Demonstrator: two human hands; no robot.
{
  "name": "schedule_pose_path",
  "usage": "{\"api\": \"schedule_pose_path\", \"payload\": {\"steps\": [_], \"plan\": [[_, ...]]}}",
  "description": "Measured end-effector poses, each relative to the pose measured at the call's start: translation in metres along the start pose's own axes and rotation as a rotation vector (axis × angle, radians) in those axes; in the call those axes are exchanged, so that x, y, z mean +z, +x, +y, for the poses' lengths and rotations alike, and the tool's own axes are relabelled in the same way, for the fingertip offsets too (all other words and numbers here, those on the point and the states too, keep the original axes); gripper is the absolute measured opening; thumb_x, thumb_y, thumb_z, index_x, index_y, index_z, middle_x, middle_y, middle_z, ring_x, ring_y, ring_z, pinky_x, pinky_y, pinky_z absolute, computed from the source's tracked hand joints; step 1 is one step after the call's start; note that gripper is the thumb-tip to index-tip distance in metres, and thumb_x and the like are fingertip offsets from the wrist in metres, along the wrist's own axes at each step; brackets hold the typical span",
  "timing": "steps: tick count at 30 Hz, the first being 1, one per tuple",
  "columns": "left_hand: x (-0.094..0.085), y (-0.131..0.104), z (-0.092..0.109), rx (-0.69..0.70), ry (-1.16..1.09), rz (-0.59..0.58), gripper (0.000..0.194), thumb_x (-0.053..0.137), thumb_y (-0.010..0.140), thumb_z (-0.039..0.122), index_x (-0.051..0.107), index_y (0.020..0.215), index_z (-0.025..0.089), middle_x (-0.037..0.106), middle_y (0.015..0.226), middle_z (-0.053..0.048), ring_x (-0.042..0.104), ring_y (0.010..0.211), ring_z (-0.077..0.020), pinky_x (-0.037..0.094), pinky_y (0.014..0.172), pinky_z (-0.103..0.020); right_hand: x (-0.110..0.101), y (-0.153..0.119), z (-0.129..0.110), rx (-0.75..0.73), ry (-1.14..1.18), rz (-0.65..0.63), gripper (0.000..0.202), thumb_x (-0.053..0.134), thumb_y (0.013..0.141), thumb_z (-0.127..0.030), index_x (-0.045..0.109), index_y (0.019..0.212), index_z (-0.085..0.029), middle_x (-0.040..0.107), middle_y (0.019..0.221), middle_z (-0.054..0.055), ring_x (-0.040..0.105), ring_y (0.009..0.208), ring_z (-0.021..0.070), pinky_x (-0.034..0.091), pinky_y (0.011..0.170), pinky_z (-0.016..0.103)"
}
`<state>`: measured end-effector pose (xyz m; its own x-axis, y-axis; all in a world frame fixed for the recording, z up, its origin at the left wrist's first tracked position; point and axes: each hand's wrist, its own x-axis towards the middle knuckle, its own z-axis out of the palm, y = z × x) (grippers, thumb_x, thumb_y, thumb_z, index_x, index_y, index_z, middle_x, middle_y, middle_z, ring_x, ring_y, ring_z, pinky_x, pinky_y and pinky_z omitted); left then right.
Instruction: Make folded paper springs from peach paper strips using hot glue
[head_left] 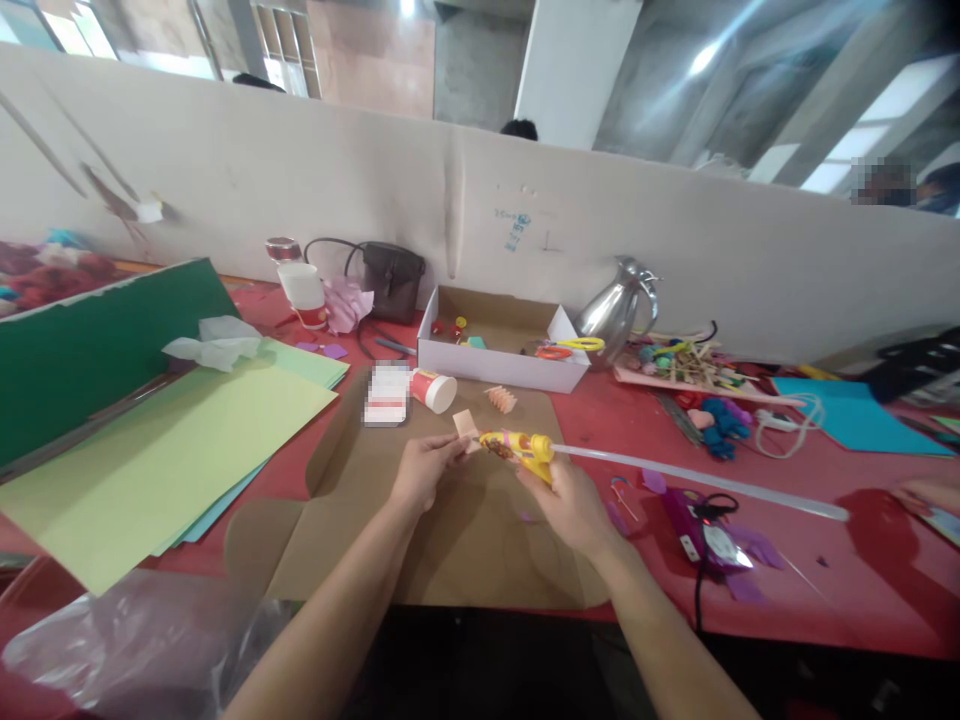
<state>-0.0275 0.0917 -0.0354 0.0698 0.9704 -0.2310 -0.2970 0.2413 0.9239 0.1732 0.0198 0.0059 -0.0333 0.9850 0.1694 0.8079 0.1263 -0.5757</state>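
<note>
My right hand is wrapped round the handle of a yellow glue gun. A long translucent glue stick juts from the gun's back end toward the right. In my left hand is a small peach paper piece, pinched between the fingers, with the gun's nozzle right at it. Whether the nozzle touches the paper I cannot tell. Beyond the gun, a folded peach paper piece lies on the brown cardboard sheet. A paper cup rests on its side close by.
Behind the cardboard stands a white box with scissors on its edge. A metal jug is at the back. Coloured paper sheets lie left. A purple box with a black cable and another person's hand are right.
</note>
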Motion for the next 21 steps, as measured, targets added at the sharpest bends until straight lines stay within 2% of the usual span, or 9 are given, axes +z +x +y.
{"api": "schedule_pose_path", "payload": {"steps": [5, 11, 15, 18, 21], "plan": [[0.0, 0.001, 0.0, 0.014, 0.03, 0.036, 0.036, 0.084, 0.051, 0.038, 0.077, 0.075, 0.012, 0.071, 0.07, -0.01, 0.06, 0.062, -0.0152, 0.045, 0.061, -0.026, 0.0, -0.001, 0.001, -0.03, -0.041, 0.002, 0.035, 0.047, 0.09, -0.045, 0.058, 0.113, -0.022, 0.069, 0.105, 0.011, 0.064, 0.098, 0.031, 0.047, 0.074, 0.036], [-0.001, 0.002, -0.002, 0.034, 0.049, 0.024, 0.03, 0.081, 0.055, 0.037, 0.077, 0.07, 0.011, 0.07, 0.07, -0.01, 0.06, 0.061, -0.0152, 0.045, 0.061, -0.027, -0.001, 0.0, -0.005, -0.02, -0.13, 0.008, 0.038, 0.043, 0.092, -0.046, 0.058, 0.112, -0.018, 0.069, 0.103, 0.015, 0.064, 0.095, 0.0326, 0.045, 0.071, 0.036], [0.0, 0.002, -0.002, 0.021, 0.031, 0.061, 0.03, 0.082, 0.054, 0.035, 0.077, 0.071, 0.011, 0.069, 0.067, -0.008, 0.059, 0.06, -0.0137, 0.045, 0.06, -0.026, -0.01, -0.002, -0.005, -0.012, -0.16, -0.029, 0.036, 0.046, 0.09, -0.046, 0.061, 0.107, -0.019, 0.071, 0.096, 0.014, 0.066, 0.088, 0.0315, 0.044, 0.066, 0.034], [0.001, 0.002, -0.001, 0.01, -0.006, 0.057, 0.029, 0.083, 0.054, 0.034, 0.076, 0.071, 0.011, 0.069, 0.069, -0.008, 0.059, 0.061, -0.0133, 0.046, 0.062, -0.026, -0.022, 0.005, 0.008, 0.034, -0.089, -0.019, 0.036, 0.049, 0.088, -0.048, 0.063, 0.103, -0.019, 0.072, 0.086, 0.011, 0.067, 0.076, 0.027, 0.044, 0.062, 0.031], [0.001, 0.0, 0.002, 0.013, -0.029, 0.019, 0.029, 0.083, 0.053, 0.034, 0.076, 0.069, 0.011, 0.069, 0.069, -0.009, 0.058, 0.062, -0.0135, 0.046, 0.062, -0.026, -0.034, 0.026, 0.037, 0.135, 0.119, -0.026, 0.042, 0.049, 0.086, -0.054, 0.063, 0.105, -0.02, 0.071, 0.075, 0.005, 0.065, 0.062, 0.02, 0.045, 0.057, 0.028]]}}
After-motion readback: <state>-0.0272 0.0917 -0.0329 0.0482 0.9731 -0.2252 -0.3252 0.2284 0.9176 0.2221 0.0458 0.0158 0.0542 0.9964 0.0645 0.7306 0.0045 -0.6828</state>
